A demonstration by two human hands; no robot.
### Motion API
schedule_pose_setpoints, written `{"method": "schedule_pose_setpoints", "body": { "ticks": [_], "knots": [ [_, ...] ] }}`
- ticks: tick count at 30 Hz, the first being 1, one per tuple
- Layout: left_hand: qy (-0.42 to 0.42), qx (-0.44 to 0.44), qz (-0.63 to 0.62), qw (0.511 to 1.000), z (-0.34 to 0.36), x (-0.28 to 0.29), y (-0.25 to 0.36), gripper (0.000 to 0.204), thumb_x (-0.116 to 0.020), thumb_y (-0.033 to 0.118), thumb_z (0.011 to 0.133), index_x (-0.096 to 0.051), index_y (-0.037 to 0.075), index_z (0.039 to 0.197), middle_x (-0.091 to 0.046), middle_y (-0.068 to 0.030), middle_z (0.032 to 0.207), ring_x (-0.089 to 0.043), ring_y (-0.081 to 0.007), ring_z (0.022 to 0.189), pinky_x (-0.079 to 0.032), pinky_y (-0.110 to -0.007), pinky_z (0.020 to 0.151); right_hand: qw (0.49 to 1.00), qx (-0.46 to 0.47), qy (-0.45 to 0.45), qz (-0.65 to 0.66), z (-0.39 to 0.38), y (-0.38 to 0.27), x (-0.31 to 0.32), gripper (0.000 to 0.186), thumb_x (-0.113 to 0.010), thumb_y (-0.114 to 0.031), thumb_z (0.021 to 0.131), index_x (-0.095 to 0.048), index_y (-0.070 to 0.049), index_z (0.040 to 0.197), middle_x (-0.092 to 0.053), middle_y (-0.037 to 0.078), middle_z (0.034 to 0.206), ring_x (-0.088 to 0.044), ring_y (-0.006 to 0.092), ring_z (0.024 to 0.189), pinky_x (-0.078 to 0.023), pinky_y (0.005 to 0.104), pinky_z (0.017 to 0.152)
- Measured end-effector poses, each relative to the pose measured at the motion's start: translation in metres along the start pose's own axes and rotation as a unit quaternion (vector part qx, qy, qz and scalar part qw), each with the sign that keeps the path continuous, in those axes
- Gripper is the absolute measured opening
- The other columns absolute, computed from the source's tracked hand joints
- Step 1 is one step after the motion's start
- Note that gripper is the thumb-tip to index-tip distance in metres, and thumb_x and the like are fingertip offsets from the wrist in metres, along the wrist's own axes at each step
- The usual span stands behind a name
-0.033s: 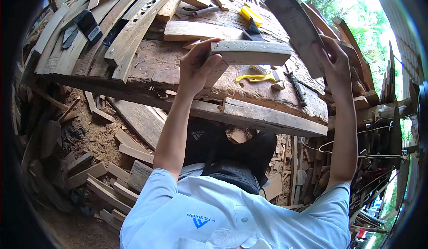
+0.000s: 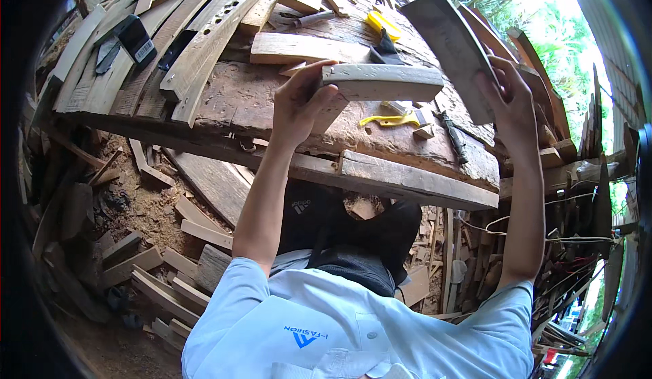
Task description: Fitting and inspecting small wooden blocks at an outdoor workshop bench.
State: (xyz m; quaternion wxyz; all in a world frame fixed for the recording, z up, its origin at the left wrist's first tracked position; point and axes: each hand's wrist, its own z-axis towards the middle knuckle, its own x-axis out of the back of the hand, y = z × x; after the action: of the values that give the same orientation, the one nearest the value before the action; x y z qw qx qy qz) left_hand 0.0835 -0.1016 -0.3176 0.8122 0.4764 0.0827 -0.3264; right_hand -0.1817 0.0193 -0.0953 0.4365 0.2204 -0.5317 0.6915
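My left hand [image 2: 299, 107] is closed on the left end of a pale, thick wooden block [image 2: 384, 83], held roughly level above the workbench. Part of the wood also shows below the palm. My right hand [image 2: 506, 94] grips the lower right edge of a flat, dark grey board [image 2: 441, 43], which tilts up to the left. The board and the block are apart, the board's lower end just right of the block. Beneath the block, on the bench, lies a yellow-handled tool [image 2: 390, 118] with a wide head, partly hidden.
The rough wooden workbench [image 2: 231, 97] carries a light plank [image 2: 305, 47], another yellow-handled tool [image 2: 384, 26] and a dark strip [image 2: 451, 138]. A black box [image 2: 134, 39] sits on boards at the left. Offcuts [image 2: 204, 233] and sawdust cover the ground below; stacked wood stands at the right.
The grey board in my right hand has dipped very slightly. My left hand and the wooden block have hardly moved.
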Motion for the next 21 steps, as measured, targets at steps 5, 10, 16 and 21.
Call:
{"method": "schedule_pose_setpoints", "body": {
  "ticks": [5, 10, 16, 21],
  "knots": [
    [-0.047, 0.008, 0.019, 0.999, 0.001, 0.011, 0.009, 0.042, -0.074, 0.011, 0.098, -0.063, -0.001, 0.137, -0.071, -0.0082, 0.126, -0.064, -0.0118, 0.115, -0.051, -0.028, 0.101, 0.995, -0.030, -0.072, 0.056, -0.016, -0.030, 0.003, 0.045, -0.063, -0.030, 0.107, -0.053, 0.000, 0.139, -0.071, 0.015, 0.119, -0.070, 0.0182, 0.106, -0.055, 0.0315, 0.086],
    [-0.094, -0.015, 0.058, 0.994, 0.006, 0.017, 0.010, 0.043, -0.075, 0.007, 0.096, -0.064, 0.002, 0.137, -0.073, -0.0086, 0.121, -0.067, -0.0113, 0.109, -0.054, -0.029, 0.095, 0.862, -0.110, -0.116, 0.481, -0.027, -0.019, -0.001, 0.058, -0.046, -0.043, 0.111, -0.045, 0.002, 0.148, -0.068, 0.023, 0.126, -0.074, 0.0278, 0.096, -0.064, 0.0408, 0.076],
    [-0.134, -0.017, 0.128, 0.983, 0.012, 0.018, 0.006, 0.038, -0.077, 0.010, 0.096, -0.065, 0.002, 0.131, -0.073, -0.0082, 0.119, -0.068, -0.0129, 0.107, -0.055, -0.031, 0.092, 0.941, -0.050, -0.189, 0.278, -0.030, -0.035, -0.010, 0.074, -0.073, -0.012, 0.092, -0.035, -0.003, 0.155, -0.070, 0.022, 0.123, -0.074, 0.0301, 0.100, -0.063, 0.0457, 0.087],
    [-0.071, -0.077, 0.015, 0.994, 0.012, 0.010, -0.003, 0.047, -0.078, 0.014, 0.096, -0.057, 0.007, 0.138, -0.071, -0.0049, 0.104, -0.065, -0.0096, 0.093, -0.054, -0.027, 0.078, 0.953, 0.007, -0.123, 0.277, -0.033, -0.059, -0.016, 0.065, -0.078, -0.017, 0.092, -0.041, -0.008, 0.145, -0.075, 0.020, 0.105, -0.077, 0.0267, 0.090, -0.059, 0.0409, 0.084]
  ]
}}
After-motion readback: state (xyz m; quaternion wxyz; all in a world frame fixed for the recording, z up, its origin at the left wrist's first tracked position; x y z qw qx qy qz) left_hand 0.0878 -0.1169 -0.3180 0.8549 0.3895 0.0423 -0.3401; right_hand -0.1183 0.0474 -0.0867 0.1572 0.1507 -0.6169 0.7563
